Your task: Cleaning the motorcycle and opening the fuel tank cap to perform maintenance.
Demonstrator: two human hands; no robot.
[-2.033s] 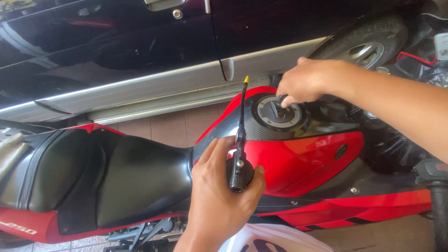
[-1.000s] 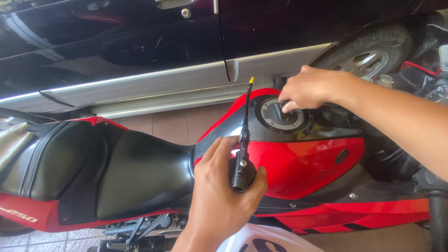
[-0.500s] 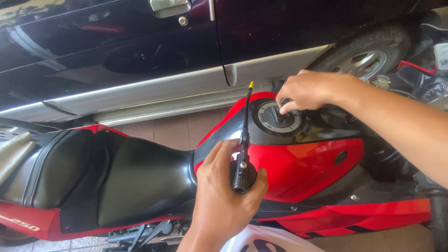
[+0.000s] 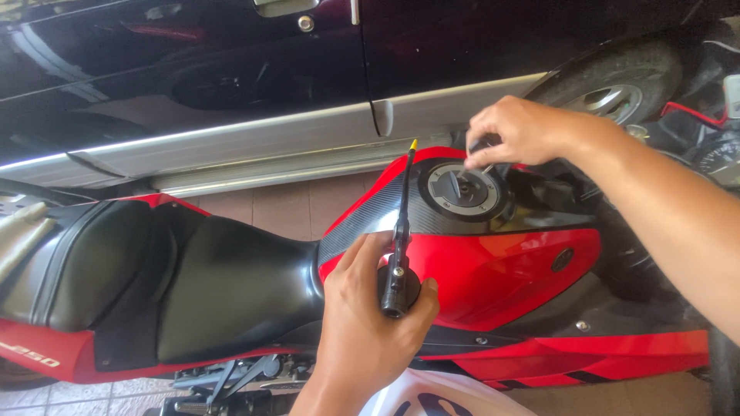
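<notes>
The right hand's (image 4: 518,129) fingers (image 4: 484,148) are pinched narrow on a small dark key (image 4: 483,156), its thin shaft slanting down toward the filler cap (image 4: 462,189) just below and left of them. The cap is a round metal disc with a ring of bolts, set flush in the top of the tank (image 4: 493,270), which is glossy red with a woven carbon-look black band around the cap.

The left hand (image 4: 370,323) is closed around the black knobbed handle of a long thin tool (image 4: 399,231). Its slim black shaft runs up and away from the palm, its yellow tip (image 4: 413,144) ending just left of the cap. The right hand is nearer the cap.

Left of the tank lies the smooth black seat (image 4: 200,285). Beyond it stands a dark car (image 4: 231,77) with a silver sill, on tiled floor (image 4: 254,202).
</notes>
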